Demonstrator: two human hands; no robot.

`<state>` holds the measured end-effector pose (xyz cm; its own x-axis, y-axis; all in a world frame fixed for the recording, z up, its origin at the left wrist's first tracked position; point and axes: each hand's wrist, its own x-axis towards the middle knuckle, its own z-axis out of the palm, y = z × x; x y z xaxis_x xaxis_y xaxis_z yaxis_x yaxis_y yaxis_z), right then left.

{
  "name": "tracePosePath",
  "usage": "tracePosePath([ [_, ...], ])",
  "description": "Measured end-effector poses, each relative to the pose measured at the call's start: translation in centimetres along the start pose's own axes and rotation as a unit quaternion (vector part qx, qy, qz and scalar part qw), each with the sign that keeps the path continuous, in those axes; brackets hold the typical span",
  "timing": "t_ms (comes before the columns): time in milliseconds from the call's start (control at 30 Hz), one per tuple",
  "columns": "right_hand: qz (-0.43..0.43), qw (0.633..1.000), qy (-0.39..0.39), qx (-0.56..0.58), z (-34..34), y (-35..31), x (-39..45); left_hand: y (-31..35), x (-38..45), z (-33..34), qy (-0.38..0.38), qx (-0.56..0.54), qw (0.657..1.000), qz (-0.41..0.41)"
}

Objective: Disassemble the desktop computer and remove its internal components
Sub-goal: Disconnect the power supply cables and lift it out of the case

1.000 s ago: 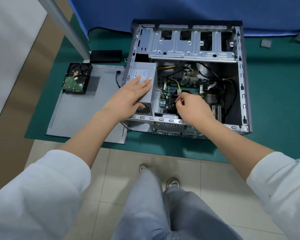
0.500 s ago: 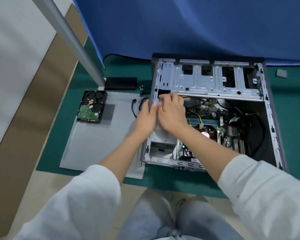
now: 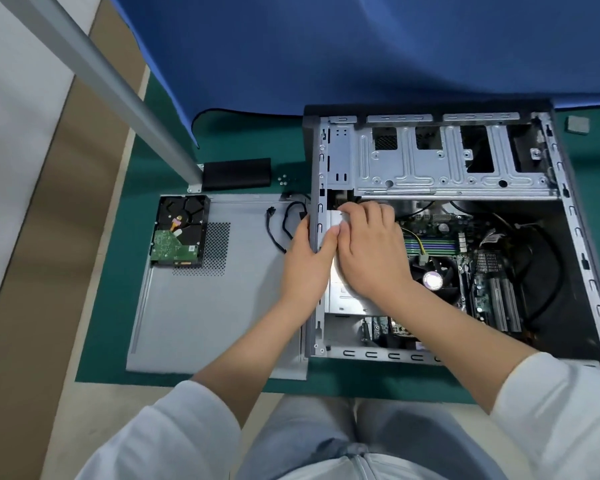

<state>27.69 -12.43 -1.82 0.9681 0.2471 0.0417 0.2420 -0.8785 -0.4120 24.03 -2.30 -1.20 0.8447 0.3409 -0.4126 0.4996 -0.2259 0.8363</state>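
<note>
While a hard drive (image 3: 180, 232) lies set aside on the removed panel (image 3: 215, 306), the left hand (image 3: 305, 265) grips the case (image 3: 317, 174) wall to steady it — the right hand (image 3: 371, 247) clasps the power supply (image 3: 347, 299) inside, apparently to free it.

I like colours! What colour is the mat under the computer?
The mat is dark green, seen in the head view, the only one.

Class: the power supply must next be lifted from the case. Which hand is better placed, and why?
Right. The right hand lies on the power supply inside the case; the left hand straddles the case wall.
</note>
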Motion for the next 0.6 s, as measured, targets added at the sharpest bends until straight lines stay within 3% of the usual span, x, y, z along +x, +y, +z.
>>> tracePosePath([
  [367,-0.014,1.0,-0.003,0.017,-0.2,0.2,-0.3,-0.5,0.2,0.1,-0.001,-0.002,1.0,0.007],
  [600,0.034,0.992,-0.015,0.117,-1.7,4.2,-1.4,-0.7,0.4,0.5,-0.005,-0.011,1.0,0.01],
])
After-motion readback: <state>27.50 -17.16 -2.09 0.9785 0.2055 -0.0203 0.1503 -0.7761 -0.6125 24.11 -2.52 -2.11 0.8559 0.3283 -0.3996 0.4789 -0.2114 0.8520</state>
